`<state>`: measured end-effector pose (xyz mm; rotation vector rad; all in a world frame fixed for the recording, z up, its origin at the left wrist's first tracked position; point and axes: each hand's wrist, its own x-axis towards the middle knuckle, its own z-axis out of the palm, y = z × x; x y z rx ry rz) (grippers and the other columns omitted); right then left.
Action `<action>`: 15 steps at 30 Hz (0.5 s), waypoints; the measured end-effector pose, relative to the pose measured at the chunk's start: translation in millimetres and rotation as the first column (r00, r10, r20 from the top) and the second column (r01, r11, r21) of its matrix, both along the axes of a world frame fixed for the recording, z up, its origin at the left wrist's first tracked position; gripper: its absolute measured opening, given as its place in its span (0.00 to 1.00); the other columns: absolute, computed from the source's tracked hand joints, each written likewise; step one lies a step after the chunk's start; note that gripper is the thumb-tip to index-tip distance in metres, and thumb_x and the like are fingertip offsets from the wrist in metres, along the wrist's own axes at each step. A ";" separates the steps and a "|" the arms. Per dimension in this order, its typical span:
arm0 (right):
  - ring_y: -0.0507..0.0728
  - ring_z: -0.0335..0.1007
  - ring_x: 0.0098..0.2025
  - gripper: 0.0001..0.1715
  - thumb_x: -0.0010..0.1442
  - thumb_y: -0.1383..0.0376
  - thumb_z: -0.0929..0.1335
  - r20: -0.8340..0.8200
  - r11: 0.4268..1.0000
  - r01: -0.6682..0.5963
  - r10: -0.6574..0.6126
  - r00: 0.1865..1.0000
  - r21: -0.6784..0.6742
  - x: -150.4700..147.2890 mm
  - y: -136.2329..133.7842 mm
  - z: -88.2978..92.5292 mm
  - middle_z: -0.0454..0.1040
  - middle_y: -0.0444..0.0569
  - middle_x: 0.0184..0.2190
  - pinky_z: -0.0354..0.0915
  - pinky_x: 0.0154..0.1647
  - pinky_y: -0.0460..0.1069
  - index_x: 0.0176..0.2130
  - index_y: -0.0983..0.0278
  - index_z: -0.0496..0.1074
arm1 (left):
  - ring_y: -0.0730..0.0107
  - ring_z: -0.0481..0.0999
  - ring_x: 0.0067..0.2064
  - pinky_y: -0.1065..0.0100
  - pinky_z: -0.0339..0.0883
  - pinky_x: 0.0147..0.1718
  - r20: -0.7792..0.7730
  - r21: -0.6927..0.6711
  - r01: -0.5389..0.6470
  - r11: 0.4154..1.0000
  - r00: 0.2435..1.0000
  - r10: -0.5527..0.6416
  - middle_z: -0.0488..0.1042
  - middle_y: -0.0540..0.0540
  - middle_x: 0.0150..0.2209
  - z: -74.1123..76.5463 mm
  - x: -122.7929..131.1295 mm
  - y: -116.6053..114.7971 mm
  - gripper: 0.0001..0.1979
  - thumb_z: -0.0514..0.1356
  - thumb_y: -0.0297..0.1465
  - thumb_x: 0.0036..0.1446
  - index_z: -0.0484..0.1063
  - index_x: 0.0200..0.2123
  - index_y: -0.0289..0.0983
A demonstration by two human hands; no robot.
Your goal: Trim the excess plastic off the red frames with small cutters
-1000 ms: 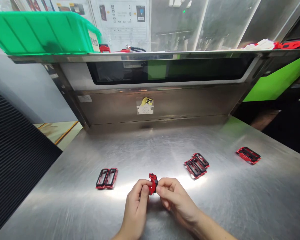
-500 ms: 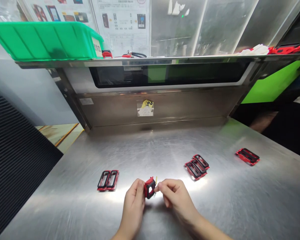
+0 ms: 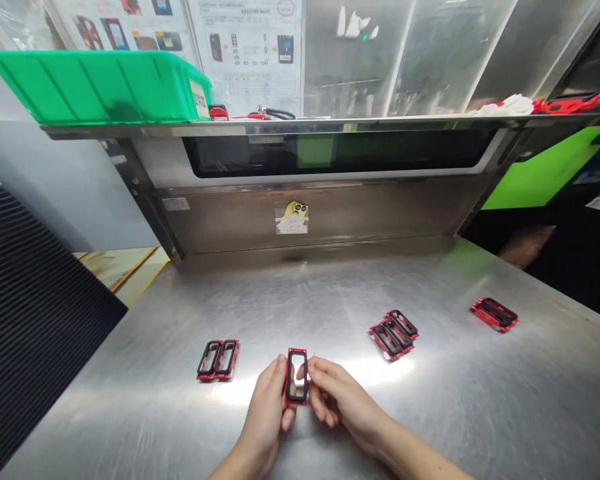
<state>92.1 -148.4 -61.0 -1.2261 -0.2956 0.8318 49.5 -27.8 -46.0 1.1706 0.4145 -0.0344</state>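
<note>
Head view: midway between the left and right edges of the metal workbench (image 3: 300, 287), toward its near side, a red-and-black frame (image 3: 289, 379) is held up in front of the person, its long sides close to upright and its opening facing the camera. The left hand (image 3: 263, 407) is closed on it, thumb along the left side and fingers curled behind and below. The right hand (image 3: 343, 400) is at the frame's right side with thumb and forefinger drawn nearly together and the other fingers curled under; a thin pale sliver shows by these fingertips, but it is too small to tell whether they grip it, the frame's edge or both.

Between the hands and the workbench's left edge lies a pair of frames (image 3: 217, 363), side by side and touching. Right of the hands, a cluster of three frames (image 3: 393, 333) lies slanted, packed together. Farther over, near the right edge, a small group of frames (image 3: 495, 315) lies well apart from that cluster.

Above the workbench's far edge, a plastic packet (image 3: 293, 223) is on the back panel (image 3: 230, 223). A green bin (image 3: 105, 87) sits at the left end of the shelf (image 3: 330, 127).
</note>
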 end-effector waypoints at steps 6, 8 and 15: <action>0.45 0.46 0.12 0.32 0.52 0.41 0.68 -0.021 0.998 0.023 -0.022 1.000 0.052 -2.1 -0.4 1.0 0.61 0.38 0.13 0.40 0.14 0.40 0.32 0.67 0.61 | 0.86 0.46 0.13 0.82 0.41 0.09 -0.020 -0.040 0.021 0.999 1.000 -0.022 0.53 0.59 0.14 1.3 1.4 -0.8 0.32 0.63 0.59 0.35 0.59 0.21 0.36; 0.45 0.46 0.13 0.31 0.53 0.41 0.68 -0.023 0.998 0.026 -0.025 0.999 0.051 -2.2 -0.6 0.6 0.60 0.38 0.13 0.40 0.14 0.40 0.32 0.67 0.61 | 0.86 0.46 0.13 0.82 0.41 0.09 -0.019 -0.043 0.030 0.999 0.999 -0.031 0.53 0.59 0.14 1.7 1.6 -0.9 0.31 0.63 0.58 0.36 0.60 0.21 0.35; 0.45 0.45 0.13 0.30 0.54 0.42 0.68 0.010 0.997 0.044 -0.044 0.999 0.059 -3.6 -1.2 2.6 0.59 0.38 0.13 0.40 0.15 0.40 0.31 0.67 0.62 | 0.85 0.48 0.15 0.82 0.43 0.10 -0.015 0.005 0.015 1.000 1.000 -0.015 0.54 0.58 0.16 0.1 0.5 -1.4 0.30 0.63 0.58 0.38 0.62 0.23 0.35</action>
